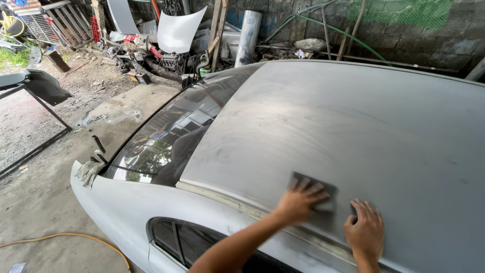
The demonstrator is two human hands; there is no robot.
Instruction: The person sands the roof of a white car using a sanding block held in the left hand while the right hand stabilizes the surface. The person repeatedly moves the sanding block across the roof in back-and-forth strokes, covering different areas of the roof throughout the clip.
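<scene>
**Head view: left hand flat on the sanding sheet, right hand bare beside it**

Head view looks down on a dull grey car roof (353, 131), sloping away toward the far left where the rear glass (166, 136) meets it. The left hand (299, 201) lies on a dark grey sheet (314, 188), fingers spread and pressing it flat against the roof near the side edge. It is not clamped round anything; the palm and fingers simply pin the sheet down. About half of the sheet shows past the fingertips, on their far side, so the sheet sits under and just beyond that hand.

The right hand (365, 231) rests open on bare roof just to the right of the sheet, fingers loosely apart, holding nothing. Its fingertips lie close to the sheet's near right corner; whether they touch it cannot be told. The two hands are apart, with a narrow strip of roof between them.

The sheet's long side runs roughly left to right, tilted down toward the right. The left hand is the nearer one, being on it. Open roof stretches far and right of both hands. A yellow hose (65, 238) lies on the ground at near left
</scene>
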